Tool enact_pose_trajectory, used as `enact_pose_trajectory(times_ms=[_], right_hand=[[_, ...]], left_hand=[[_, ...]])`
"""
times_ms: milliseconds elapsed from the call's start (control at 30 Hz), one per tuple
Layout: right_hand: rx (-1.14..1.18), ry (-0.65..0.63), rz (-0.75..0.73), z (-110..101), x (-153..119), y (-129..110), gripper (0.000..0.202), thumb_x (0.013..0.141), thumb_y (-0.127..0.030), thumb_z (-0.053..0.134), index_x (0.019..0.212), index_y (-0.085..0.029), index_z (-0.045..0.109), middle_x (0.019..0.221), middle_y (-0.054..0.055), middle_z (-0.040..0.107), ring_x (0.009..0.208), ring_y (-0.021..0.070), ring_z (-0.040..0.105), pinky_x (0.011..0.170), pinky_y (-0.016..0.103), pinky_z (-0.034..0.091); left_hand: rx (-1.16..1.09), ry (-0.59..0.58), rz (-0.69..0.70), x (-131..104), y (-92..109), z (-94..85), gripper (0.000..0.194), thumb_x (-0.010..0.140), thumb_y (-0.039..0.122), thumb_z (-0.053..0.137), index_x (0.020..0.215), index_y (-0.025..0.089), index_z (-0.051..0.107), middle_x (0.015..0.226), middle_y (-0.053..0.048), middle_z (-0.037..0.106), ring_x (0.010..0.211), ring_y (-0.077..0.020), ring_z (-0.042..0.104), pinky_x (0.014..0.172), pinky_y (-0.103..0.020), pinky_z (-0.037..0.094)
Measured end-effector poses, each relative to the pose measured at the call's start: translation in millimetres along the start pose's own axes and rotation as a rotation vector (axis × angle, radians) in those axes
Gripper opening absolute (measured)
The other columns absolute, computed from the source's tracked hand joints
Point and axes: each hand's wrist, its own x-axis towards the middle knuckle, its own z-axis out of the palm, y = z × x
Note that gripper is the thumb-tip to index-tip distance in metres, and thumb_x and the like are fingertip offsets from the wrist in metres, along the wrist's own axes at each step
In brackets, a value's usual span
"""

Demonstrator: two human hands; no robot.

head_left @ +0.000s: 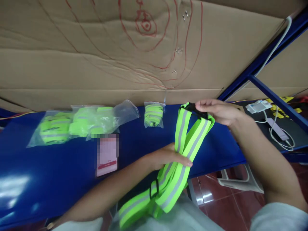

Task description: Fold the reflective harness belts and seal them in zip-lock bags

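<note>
A neon-yellow reflective strap (176, 186) with grey stripes and black buckles hangs in loops between my hands, over the near edge of the blue table. My left hand (172, 157) is closed around the middle of the loops, its thumb lying across the front. At the strap's upper end, my right hand (214, 110) pinches the black fitting. The strap's lower part, with a black slider, droops toward my lap. Beyond it on the table sits a small clear bag (154, 115) with a folded neon strap inside.
Larger clear bags of neon straps (55, 130) lie at the table's back left, near a pink-and-white card (108, 155). Brown cardboard (96, 70) with red drawing stands behind. At right are a blue metal frame (279, 99), white cables and a charger (258, 106); a white stool (240, 179) stands below.
</note>
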Motion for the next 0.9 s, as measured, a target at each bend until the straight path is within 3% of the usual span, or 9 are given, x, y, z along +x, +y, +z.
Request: enact_pose_trajectory(times_ms=[100, 233, 367, 433, 533, 633, 733, 833, 900], right_hand=[[-0.027, 0.048, 0.098, -11, 1, 50, 0.043, 0.062, -0.048, 0.092, 0.081, -0.017, 0.069, 0.064, -0.003, 0.058, 0.051, 0.0074, 0.046, 0.045, 0.022, 0.030], [-0.026, 0.134, 0.131, -19, 0, 106, 0.049, 0.063, -0.056, 0.089, 0.083, -0.017, 0.065, 0.063, -0.005, 0.051, 0.052, 0.0063, 0.037, 0.048, 0.022, 0.023], [-0.019, 0.227, 0.114, -20, 1, 134, 0.053, 0.064, -0.060, 0.086, 0.084, -0.019, 0.060, 0.069, -0.005, 0.052, 0.059, 0.0080, 0.042, 0.054, 0.022, 0.028], [-0.010, 0.255, 0.101, -19, 4, 140, 0.054, 0.063, -0.061, 0.086, 0.083, -0.019, 0.059, 0.070, -0.005, 0.053, 0.064, 0.0091, 0.044, 0.057, 0.022, 0.031], [0.012, 0.295, 0.083, -19, 9, 145, 0.055, 0.061, -0.061, 0.087, 0.079, -0.018, 0.058, 0.069, -0.005, 0.053, 0.065, 0.0095, 0.043, 0.058, 0.022, 0.031], [0.058, 0.305, 0.085, -20, 11, 148, 0.052, 0.061, -0.058, 0.088, 0.080, -0.019, 0.060, 0.068, -0.005, 0.054, 0.064, 0.0097, 0.043, 0.057, 0.022, 0.032], [0.141, 0.282, 0.094, -19, 7, 146, 0.049, 0.063, -0.058, 0.088, 0.084, -0.021, 0.063, 0.074, -0.003, 0.061, 0.067, 0.0123, 0.052, 0.060, 0.024, 0.041], [0.228, 0.266, 0.098, -12, -3, 137, 0.044, 0.069, -0.058, 0.085, 0.089, -0.024, 0.066, 0.087, 0.000, 0.070, 0.080, 0.0170, 0.063, 0.071, 0.027, 0.050], [0.297, 0.230, 0.115, -7, -11, 130, 0.041, 0.071, -0.056, 0.084, 0.090, -0.024, 0.068, 0.094, 0.002, 0.072, 0.087, 0.0186, 0.066, 0.076, 0.028, 0.052]], left_hand=[[0.009, 0.097, -0.137, 5, -29, 4.0, 0.047, 0.058, 0.033, 0.085, 0.096, 0.017, 0.061, 0.077, -0.002, 0.068, 0.067, -0.0212, 0.067, 0.060, -0.032, 0.053], [0.145, 0.243, -0.074, 10, -38, -6.5, 0.053, 0.067, 0.029, 0.079, 0.115, 0.020, 0.058, 0.096, -0.003, 0.070, 0.090, -0.0253, 0.069, 0.080, -0.037, 0.055], [0.928, 0.440, -0.032, 13, -16, -30.2, 0.071, 0.075, 0.031, 0.076, 0.139, 0.016, 0.048, 0.121, -0.014, 0.067, 0.112, -0.0350, 0.066, 0.097, -0.047, 0.052], [1.340, 0.548, -0.044, 14, -5, -35.1, 0.080, 0.079, 0.035, 0.076, 0.148, 0.011, 0.042, 0.141, -0.022, 0.055, 0.130, -0.0411, 0.056, 0.107, -0.053, 0.046], [1.636, 0.632, -0.034, 16, 6, -26.8, 0.107, 0.078, 0.043, 0.082, 0.160, 0.011, 0.021, 0.160, -0.028, 0.032, 0.149, -0.0450, 0.032, 0.118, -0.062, 0.031], [1.646, 0.596, 0.080, 23, 11, -7.7, 0.116, 0.077, 0.050, 0.082, 0.162, 0.011, 0.013, 0.163, -0.031, 0.024, 0.152, -0.0446, 0.026, 0.120, -0.061, 0.028], [1.509, 0.599, 0.337, 42, 17, 4.6, 0.118, 0.078, 0.055, 0.080, 0.163, 0.014, 0.009, 0.166, -0.031, 0.016, 0.153, -0.0444, 0.024, 0.119, -0.057, 0.032], [1.319, 0.617, 0.543, 67, 23, 0.8, 0.126, 0.073, 0.058, 0.083, 0.163, 0.021, 0.002, 0.169, -0.024, 0.005, 0.156, -0.0412, 0.015, 0.121, -0.056, 0.031], [1.260, 0.613, 0.591, 79, 27, -6.1, 0.127, 0.070, 0.058, 0.085, 0.162, 0.023, 0.005, 0.169, -0.021, 0.014, 0.156, -0.0392, 0.017, 0.123, -0.058, 0.026]])
